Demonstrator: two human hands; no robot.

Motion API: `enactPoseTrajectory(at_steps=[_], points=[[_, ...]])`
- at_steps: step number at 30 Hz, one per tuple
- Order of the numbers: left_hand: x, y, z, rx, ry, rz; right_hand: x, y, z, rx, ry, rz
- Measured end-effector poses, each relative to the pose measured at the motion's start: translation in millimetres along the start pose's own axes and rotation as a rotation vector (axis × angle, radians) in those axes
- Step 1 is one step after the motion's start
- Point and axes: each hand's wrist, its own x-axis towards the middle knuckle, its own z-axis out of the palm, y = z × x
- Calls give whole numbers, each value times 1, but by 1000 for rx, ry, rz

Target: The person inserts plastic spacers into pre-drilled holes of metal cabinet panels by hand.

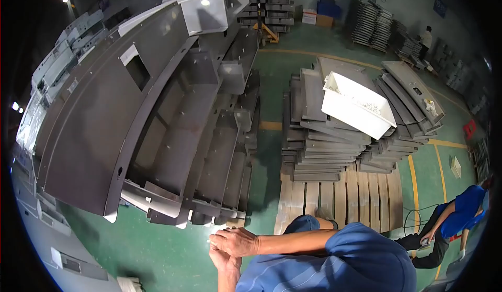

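The curled right hand (pixel 239 241) overlaps the left hand (pixel 225 261) (its opening, anything held: cannot tell); grey panels (pixel 83 135) slant away ahead-left.

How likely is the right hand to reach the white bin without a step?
Probably not: the right hand is together with the left hand, while the white bin sits farther off on stacked panels, beyond the wooden pallet's bare near end.

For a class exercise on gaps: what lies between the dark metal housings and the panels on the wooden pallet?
Green floor crossed by a yellow line, as the head view shows.
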Motion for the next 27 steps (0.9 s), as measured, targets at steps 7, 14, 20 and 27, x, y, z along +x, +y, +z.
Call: enactPoseTrajectory(at_steps=[7,14,20,27], points=[[4,-7,16,2,28,-165,-2,-6,-33,62,-30,102],[4,-3,7,7,-108,-249,9,-24,-85,955,-4,660],[-8,6,10,126,126,-350,-3,-12,-110,1400,229,769],[-26,27,-13,96,107,-343,-20,2,-104,1680,301,821]])
